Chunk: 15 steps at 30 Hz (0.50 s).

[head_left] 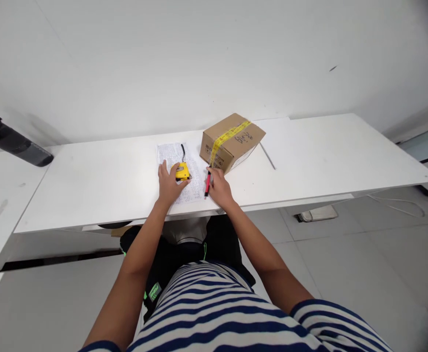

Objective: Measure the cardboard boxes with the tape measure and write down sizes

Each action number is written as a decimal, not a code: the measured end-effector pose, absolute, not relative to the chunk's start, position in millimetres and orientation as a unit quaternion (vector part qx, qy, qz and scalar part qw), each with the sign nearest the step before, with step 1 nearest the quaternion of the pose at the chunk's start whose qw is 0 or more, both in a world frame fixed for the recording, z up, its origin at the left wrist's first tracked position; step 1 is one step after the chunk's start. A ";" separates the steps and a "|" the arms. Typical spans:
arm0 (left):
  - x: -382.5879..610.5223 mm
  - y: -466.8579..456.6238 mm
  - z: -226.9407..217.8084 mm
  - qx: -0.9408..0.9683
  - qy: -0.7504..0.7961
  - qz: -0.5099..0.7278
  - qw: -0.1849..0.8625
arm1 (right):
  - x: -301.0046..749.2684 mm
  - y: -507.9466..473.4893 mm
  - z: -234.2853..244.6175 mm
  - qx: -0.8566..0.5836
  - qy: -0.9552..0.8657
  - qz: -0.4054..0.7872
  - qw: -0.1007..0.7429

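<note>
My left hand (pixel 168 185) is closed around the side of a yellow tape measure (pixel 182 171), thumb in front and fingers behind. A black wrist strap (pixel 183 150) trails from the tape measure toward the wall. Beneath it lies a sheet of paper (pixel 189 195) covered in writing. Just right of the sheet, my right hand (pixel 219 188) grips a red and black pen (pixel 208 183), which stands tilted near the paper's right edge. Directly behind that hand sits a brown cardboard box (pixel 232 139) sealed with yellow tape; whether the fingers touch it I cannot tell.
A thin grey rod (pixel 268 156) lies right of the box on the white table (pixel 331 156). A white wall rises behind. At the far left, a black cylinder (pixel 15 142) leans in over the table. A flat pale object (pixel 318 213) rests on the floor below.
</note>
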<state>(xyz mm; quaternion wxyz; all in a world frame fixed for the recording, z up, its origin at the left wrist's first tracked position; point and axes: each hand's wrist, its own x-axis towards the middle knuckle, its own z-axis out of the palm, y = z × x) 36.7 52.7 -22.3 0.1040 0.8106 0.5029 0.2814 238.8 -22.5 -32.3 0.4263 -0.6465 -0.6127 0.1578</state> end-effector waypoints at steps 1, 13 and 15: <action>36.9 52.1 -21.2 0.808 0.506 0.280 0.112 | 238.0 -20.6 -33.7 -0.655 -0.617 0.156 0.407; 31.9 5.1 40.0 0.722 0.464 0.493 0.140 | 222.1 -51.8 -2.1 -0.510 -0.576 0.307 0.561; 40.2 -14.0 53.1 0.708 0.395 0.522 0.266 | 214.1 -59.9 10.4 -0.444 -0.551 0.390 0.589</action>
